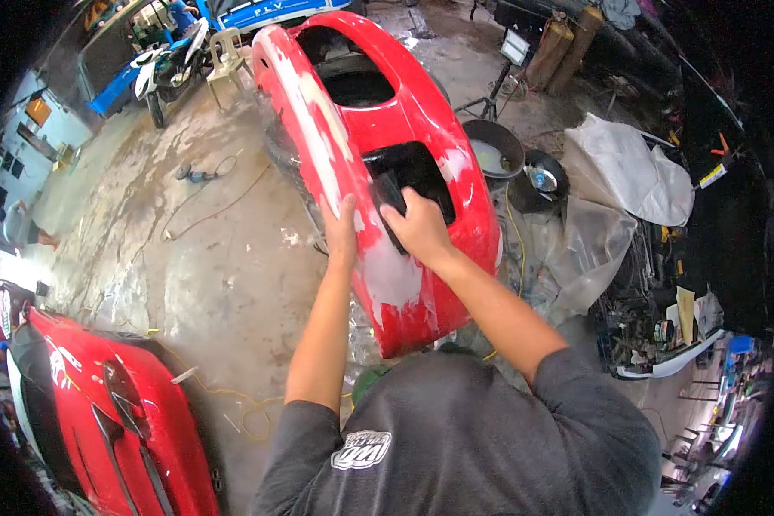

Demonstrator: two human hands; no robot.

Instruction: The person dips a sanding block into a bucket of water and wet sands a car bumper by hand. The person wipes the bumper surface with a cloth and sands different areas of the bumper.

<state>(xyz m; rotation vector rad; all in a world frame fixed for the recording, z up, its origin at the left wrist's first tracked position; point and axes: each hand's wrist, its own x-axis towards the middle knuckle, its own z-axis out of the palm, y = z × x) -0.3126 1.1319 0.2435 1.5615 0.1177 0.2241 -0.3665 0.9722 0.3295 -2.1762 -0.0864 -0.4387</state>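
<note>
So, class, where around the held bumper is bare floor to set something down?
Bare concrete lies between the bumper, the corded power tool and the red panel at lower left. Another patch: between that tool and the plastic chair. The bumper's right side is crowded: black buckets, translucent plastic sheeting.

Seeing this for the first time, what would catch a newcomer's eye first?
Probably the big glossy red panel at centre, with its large openings and pale grey patch near the close end. Next, the two hands on it: the right hand grips a dark block, the left hand lies at the left edge. More red bodywork fills the lower left.
</note>
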